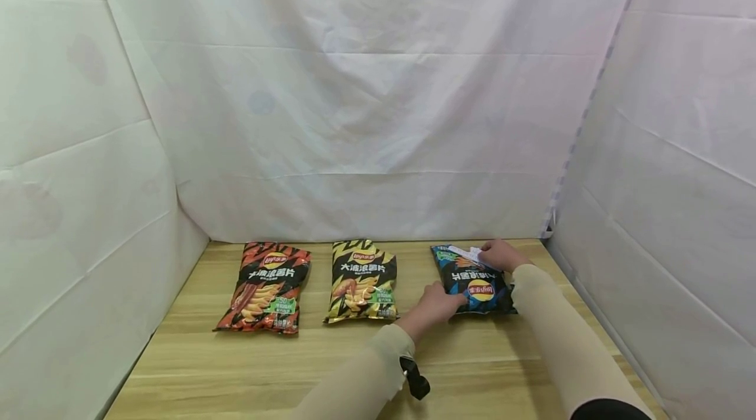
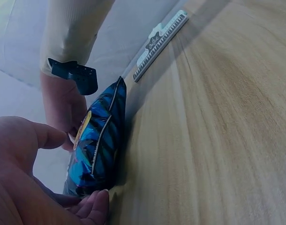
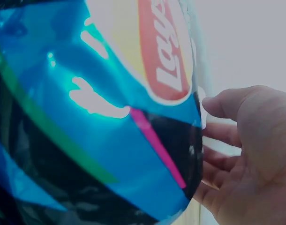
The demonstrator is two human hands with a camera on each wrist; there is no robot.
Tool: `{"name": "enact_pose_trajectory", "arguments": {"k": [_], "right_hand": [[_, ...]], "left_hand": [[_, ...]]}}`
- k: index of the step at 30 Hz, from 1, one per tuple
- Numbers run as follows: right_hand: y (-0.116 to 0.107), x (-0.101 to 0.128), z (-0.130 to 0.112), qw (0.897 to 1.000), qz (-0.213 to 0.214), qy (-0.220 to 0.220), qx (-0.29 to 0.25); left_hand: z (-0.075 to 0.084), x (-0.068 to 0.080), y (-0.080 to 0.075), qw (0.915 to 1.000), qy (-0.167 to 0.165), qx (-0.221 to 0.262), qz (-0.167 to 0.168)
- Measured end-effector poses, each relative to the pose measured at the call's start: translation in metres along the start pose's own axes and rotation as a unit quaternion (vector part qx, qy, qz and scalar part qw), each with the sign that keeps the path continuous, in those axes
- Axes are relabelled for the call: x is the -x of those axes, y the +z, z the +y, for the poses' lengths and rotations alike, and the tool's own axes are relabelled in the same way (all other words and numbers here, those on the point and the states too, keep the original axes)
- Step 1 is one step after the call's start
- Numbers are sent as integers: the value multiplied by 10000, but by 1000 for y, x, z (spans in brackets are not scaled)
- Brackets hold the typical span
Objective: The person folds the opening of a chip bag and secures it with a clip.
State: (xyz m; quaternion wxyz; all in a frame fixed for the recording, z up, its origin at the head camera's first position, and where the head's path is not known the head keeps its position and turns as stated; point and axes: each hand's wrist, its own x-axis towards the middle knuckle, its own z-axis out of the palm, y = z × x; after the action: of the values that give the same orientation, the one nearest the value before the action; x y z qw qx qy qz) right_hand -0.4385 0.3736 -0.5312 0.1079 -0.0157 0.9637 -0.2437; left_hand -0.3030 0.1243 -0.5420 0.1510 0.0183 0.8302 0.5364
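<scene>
Bag: blue chip bag (image 1: 474, 279) lies right of centre on the table (image 1: 248, 361).
Left hand (image 1: 436, 305): fingers curled round its near edge.
Right hand (image 1: 499, 254): pinching the far end.
Risk: squeezing too hard could crush the chips.

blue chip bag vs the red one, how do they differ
The blue chip bag lies with its logo toward the person, print upside down; the red chip bag has its logo at the far end. The blue chip bag is held by the left hand and right hand; the red chip bag lies untouched. Both lie flat on the wooden table and bear the same brand logo.
</scene>
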Motion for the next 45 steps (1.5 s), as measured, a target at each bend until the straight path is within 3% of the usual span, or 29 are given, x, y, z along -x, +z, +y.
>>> {"name": "enact_pose_trajectory", "arguments": {"k": [4, 10, 18, 25, 30, 34, 40, 45], "right_hand": [[-3, 10, -11, 9987, 223, 256, -373], [-3, 34, -36, 9859, 775, 58, -1484], [12, 71, -91, 9689, 1084, -639, -2132], [33, 90, -130, 9663, 859, -603, -2350], [52, 91, -154, 9634, 723, -615, -2508], [68, 87, -165, 9585, 466, -586, -2751], [89, 73, -176, 9508, 76, -301, -3081], [103, 63, -184, 9314, -206, -66, -3634]], "left_hand": [[1, 2, -3, 9997, 231, 10, 58], [15, 16, -26, 9984, 552, 146, -3], [12, 24, -93, 9941, 1078, 35, 102], [-6, 32, -154, 9897, 1309, 309, 482], [-16, 37, -191, 9869, 1217, 453, 953], [-22, 39, -210, 9848, 1006, 648, 1255], [-39, 30, -226, 9821, 619, 788, 1594], [-52, 23, -230, 9817, 405, 824, 1667]]}}
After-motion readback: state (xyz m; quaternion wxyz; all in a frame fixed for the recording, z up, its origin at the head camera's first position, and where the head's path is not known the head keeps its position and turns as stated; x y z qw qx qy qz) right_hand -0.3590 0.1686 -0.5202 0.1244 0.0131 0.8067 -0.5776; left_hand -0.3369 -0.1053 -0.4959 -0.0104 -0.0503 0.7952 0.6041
